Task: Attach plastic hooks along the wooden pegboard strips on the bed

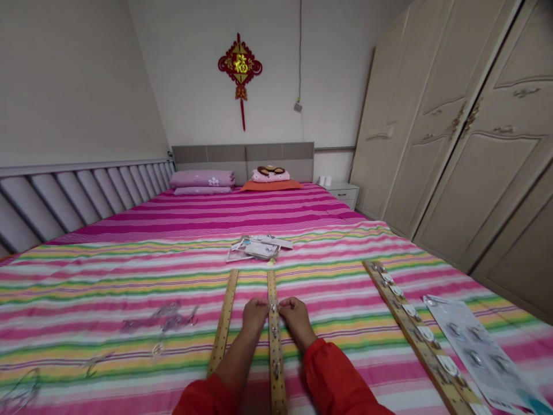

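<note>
Left hand (256, 314) and right hand (296, 317) flank a metal clip (273, 308), grip unclear. On the striped cover (332, 311), a broader board (412, 335) lies right, a perforated strip (224, 323) left; between, the clip-bearing middle strip (275, 349) runs lengthwise toward packaging (261, 248).

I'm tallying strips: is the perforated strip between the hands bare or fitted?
Partly fitted: small metal pieces sit along the perforated strip, one between the left hand and right hand; the far end shows only holes.
</note>
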`<state>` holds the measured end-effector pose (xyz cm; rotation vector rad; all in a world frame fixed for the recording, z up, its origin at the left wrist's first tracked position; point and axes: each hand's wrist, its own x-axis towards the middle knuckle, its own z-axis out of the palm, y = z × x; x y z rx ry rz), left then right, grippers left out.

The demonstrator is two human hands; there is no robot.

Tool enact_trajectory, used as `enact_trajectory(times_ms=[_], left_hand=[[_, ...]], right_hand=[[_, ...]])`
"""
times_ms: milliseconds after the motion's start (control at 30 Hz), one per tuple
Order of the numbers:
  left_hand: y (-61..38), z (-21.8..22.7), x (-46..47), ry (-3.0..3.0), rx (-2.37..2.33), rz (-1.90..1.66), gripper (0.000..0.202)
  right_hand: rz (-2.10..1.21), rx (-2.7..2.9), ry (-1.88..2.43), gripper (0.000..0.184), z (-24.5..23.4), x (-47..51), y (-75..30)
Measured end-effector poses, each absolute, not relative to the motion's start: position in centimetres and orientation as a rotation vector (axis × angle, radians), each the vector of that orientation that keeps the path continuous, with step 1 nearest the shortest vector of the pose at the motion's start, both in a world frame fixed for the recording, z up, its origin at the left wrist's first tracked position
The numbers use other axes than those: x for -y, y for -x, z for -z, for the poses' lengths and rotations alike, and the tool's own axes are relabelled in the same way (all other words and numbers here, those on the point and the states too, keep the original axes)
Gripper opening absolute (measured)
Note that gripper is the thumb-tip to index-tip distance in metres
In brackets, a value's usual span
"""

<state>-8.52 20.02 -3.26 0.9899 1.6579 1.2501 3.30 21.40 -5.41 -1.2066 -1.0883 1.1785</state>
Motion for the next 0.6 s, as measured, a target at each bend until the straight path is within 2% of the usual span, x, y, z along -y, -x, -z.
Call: enact_trajectory(times_ms=[233,367,600], left_hand=[[8.0,2.0,-18.6,-0.981,-1.599,-1.225,0.035],[8.3,1.9,-16.2,-0.958,-1.547,-1.242,0.036],[8.2,2.9,-12.6,-0.795,-1.389,-1.273,0.026]], right_hand=[[-1.188,1.13,1.218,0.017,4.3,-20.7,-3.6],[-1.169,1.167,1.228,0.023,3.3,-18.8,-4.4],[-1.092,1.213,1.234,0.021,3.3,-12.0,-5.5]])
